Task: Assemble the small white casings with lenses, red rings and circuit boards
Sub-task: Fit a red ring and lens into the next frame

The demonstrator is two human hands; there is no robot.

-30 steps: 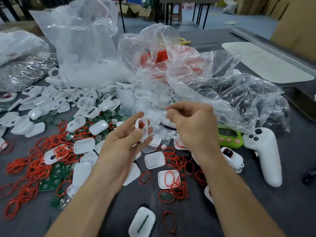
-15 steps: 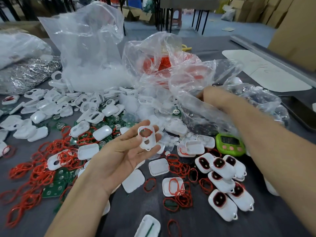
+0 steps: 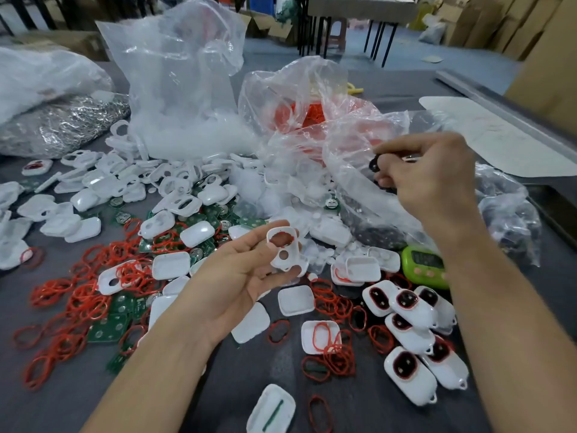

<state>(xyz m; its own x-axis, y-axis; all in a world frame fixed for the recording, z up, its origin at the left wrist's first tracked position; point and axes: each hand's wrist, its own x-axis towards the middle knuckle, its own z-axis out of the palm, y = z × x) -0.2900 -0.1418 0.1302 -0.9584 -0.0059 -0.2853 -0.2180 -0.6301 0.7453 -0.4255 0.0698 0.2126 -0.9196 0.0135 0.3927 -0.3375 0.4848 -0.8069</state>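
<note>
Table [image 3: 218, 395]: grey, strewn with parts from the left edge to the right.
Clear bags [image 3: 181, 89]: heaped toward the far edge.
Red rings [image 3: 81, 301]: scattered near the left edge, over green circuit boards [image 3: 107, 328].
Finished casings [image 3: 409, 370]: clustered near the right edge.
Left hand [image 3: 237, 285]: palm up over the middle, thumb and fingertips holding the white casing [image 3: 282, 250].
Right hand [image 3: 437, 182]: raised by the bags, fingertips pinching a dark round piece [image 3: 374, 165].

This is a small-parts assembly workshop. The grey worktable [image 3: 53, 407] is heaped with loose white casings [image 3: 86, 229], red rings [image 3: 90, 295] and green circuit boards [image 3: 107, 328]. Clear stock bags [image 3: 181, 89] crowd its far side, and cardboard cartons [image 3: 487, 23] are stacked beyond it.
</note>
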